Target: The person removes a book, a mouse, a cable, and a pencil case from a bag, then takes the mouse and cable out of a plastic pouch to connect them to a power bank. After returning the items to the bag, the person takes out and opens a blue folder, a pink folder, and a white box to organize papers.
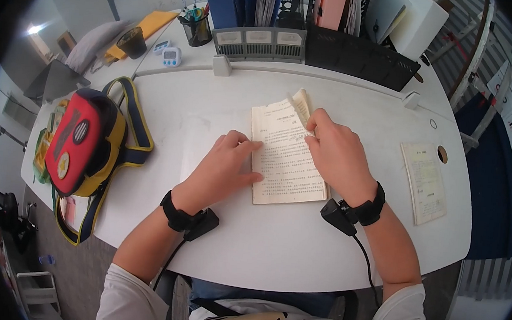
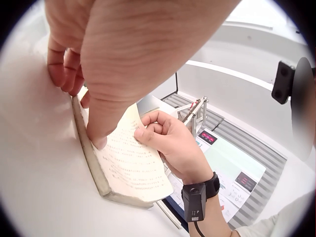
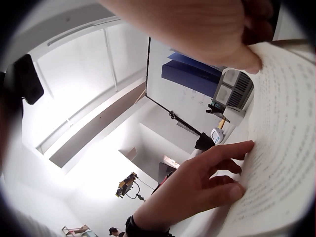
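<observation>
A thick, worn book (image 1: 286, 162) with yellowed printed pages lies open on the white table in front of me. My left hand (image 1: 222, 160) rests along its left edge, the thumb (image 2: 101, 133) pressing on the printed page and the other fingers at the edge. At the book's upper right, my right hand (image 1: 338, 155) pinches a page (image 2: 138, 163) between thumb and fingers. That page is lifted and bowed in the left wrist view. Beyond the right fingers, a page corner (image 1: 301, 103) sticks up at the book's top.
A thin printed booklet (image 1: 422, 184) lies at the right, near a round table hole (image 1: 443, 154). To the left stands a red, navy and yellow bag (image 1: 90, 145) with loose straps. File holders (image 1: 362, 56), a pen cup (image 1: 195, 30) and a small timer (image 1: 171, 57) are at the back.
</observation>
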The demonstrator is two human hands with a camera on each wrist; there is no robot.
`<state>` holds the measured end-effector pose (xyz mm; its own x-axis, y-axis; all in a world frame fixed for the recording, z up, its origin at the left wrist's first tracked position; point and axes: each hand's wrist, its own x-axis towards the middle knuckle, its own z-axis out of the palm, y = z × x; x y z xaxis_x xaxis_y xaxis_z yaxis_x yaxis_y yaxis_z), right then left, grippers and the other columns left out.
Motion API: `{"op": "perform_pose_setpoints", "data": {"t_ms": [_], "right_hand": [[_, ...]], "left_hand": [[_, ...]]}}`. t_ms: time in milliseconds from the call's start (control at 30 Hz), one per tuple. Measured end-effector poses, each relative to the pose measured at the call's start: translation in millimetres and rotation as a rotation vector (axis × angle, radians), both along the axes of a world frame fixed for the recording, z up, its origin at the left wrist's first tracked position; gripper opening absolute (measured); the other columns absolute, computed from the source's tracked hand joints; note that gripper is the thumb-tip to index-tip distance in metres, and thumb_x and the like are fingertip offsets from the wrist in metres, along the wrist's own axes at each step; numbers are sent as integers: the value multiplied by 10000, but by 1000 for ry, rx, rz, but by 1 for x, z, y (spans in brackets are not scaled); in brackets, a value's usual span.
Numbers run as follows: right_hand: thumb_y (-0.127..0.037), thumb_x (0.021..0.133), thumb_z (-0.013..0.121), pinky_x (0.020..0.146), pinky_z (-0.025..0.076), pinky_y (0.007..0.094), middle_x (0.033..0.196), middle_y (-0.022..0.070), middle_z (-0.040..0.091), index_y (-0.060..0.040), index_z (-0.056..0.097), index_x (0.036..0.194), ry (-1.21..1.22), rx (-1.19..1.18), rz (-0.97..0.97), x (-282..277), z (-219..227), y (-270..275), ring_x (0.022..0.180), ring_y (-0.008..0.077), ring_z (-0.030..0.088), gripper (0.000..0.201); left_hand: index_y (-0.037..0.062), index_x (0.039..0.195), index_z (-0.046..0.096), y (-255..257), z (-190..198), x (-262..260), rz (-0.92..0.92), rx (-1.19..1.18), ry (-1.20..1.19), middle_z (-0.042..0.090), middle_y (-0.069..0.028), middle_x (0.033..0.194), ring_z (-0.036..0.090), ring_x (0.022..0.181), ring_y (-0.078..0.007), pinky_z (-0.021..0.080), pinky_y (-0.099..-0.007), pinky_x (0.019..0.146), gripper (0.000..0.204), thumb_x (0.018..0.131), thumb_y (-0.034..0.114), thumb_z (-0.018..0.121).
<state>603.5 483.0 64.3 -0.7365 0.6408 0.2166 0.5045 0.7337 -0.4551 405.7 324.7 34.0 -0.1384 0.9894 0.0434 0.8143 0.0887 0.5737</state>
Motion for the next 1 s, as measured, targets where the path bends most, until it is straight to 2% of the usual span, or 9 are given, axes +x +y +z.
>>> {"op": "perform_pose_setpoints", "data": {"t_ms": [133, 200, 333, 400, 533, 633, 767, 967, 1000], "right_hand": [[-96, 970, 700, 750, 567, 485, 961, 175, 738, -18, 585, 1007, -60, -85, -48, -2, 7, -1, 898, 391, 727, 143], [-123, 972, 709, 826, 561, 469, 1087, 168, 714, -12, 606, 964, 37, 102, -1, 0, 0, 1, 1024, 353, 701, 152], [-169, 988, 704, 923, 545, 432, 1192, 155, 678, -8, 662, 1035, 151, 28, 41, -7, 3, -5, 1135, 326, 654, 172], [-211, 1000, 706, 993, 519, 405, 1219, 170, 669, -2, 688, 1201, 309, -322, 281, -17, -11, -7, 1187, 340, 636, 290], [-281, 1018, 693, 1098, 468, 416, 1302, 173, 655, -18, 677, 1323, 210, -111, 516, -30, -29, -12, 1278, 343, 591, 403], [-477, 1041, 618, 1203, 344, 553, 1435, 187, 600, -81, 626, 1440, 129, 44, 571, -39, -45, -21, 1436, 377, 468, 562], [-536, 1032, 608, 1222, 299, 612, 1504, 207, 548, -102, 565, 1511, -41, 107, 559, -52, -48, -36, 1485, 413, 405, 648], [-583, 979, 666, 1225, 253, 686, 1594, 227, 462, -133, 509, 1563, 62, 183, 588, -70, -31, -64, 1550, 425, 332, 753], [-486, 979, 690, 1213, 262, 697, 1608, 235, 437, -134, 479, 1579, 21, 220, 610, -69, -27, -69, 1549, 435, 325, 726]], "left_hand": [[38, 1418, 641, 0, -4, -1, 11, 7, 4, 579, -169, 1325, 582, 1215, -330, 493, -371, 1067, 616, 860, 169, 867], [37, 1414, 643, -1, -4, -2, 11, 11, 0, 580, -172, 1326, 582, 1217, -331, 493, -371, 1068, 614, 858, 170, 867], [43, 1428, 611, 0, -3, -4, 1, 18, 10, 586, -176, 1314, 580, 1234, -336, 492, -383, 1073, 628, 861, 162, 854], [48, 1435, 598, -4, 0, -8, 2, 20, 4, 590, -177, 1308, 577, 1249, -343, 487, -390, 1080, 630, 865, 154, 844], [82, 1424, 621, -20, 11, -38, -201, 95, 116, 611, -168, 1421, 520, 1377, -379, 422, -462, 1168, 586, 875, 154, 810], [184, 1388, 697, -34, 3, -52, -304, 107, 31, 628, -96, 1487, 507, 1431, -371, 372, -488, 1218, 542, 862, 167, 825], [189, 1404, 685, -38, -11, -54, -294, 155, 59, 625, -97, 1489, 499, 1443, -371, 367, -499, 1217, 562, 861, 179, 831], [217, 1517, 573, -47, -24, -57, -250, 26, -182, 534, -93, 1584, 426, 1497, -399, 275, -565, 1258, 687, 880, 255, 825], [200, 1544, 531, -48, -32, -62, -278, 25, 76, 488, -106, 1611, 399, 1511, -404, 249, -578, 1266, 723, 885, 269, 820]]}}
